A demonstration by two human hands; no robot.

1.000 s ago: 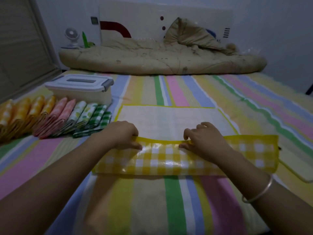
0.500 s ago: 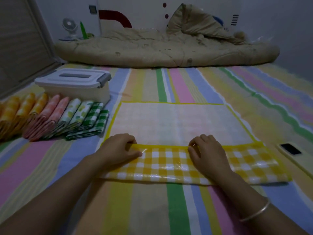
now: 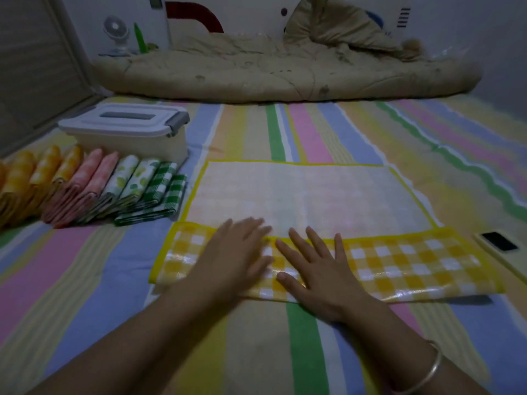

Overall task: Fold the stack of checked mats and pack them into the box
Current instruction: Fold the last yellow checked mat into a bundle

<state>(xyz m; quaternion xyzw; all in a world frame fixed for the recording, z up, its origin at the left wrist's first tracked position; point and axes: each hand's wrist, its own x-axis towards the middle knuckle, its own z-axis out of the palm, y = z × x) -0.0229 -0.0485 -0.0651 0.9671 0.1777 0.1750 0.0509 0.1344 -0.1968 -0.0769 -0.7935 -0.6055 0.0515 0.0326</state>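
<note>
A yellow checked mat [image 3: 405,260] lies spread on the striped bedsheet, white underside up, with its near edge folded over into a checked strip. My left hand [image 3: 236,249] lies flat on the strip's left half, fingers straight. My right hand [image 3: 316,266] presses flat on the strip's middle, fingers spread. A row of folded mats [image 3: 94,189] in yellow, pink, leaf print and green check leans at the left. Behind the row stands the white box [image 3: 128,135] with its lid closed.
A phone [image 3: 499,242] lies on the sheet just right of the mat. A rumpled beige quilt [image 3: 285,72] stretches across the far end of the bed. A small fan [image 3: 115,32] stands at the back left.
Both hands let go of the folded edge they pinched and now lie flat on the checked strip. The camera has tilted down and moved closer.
</note>
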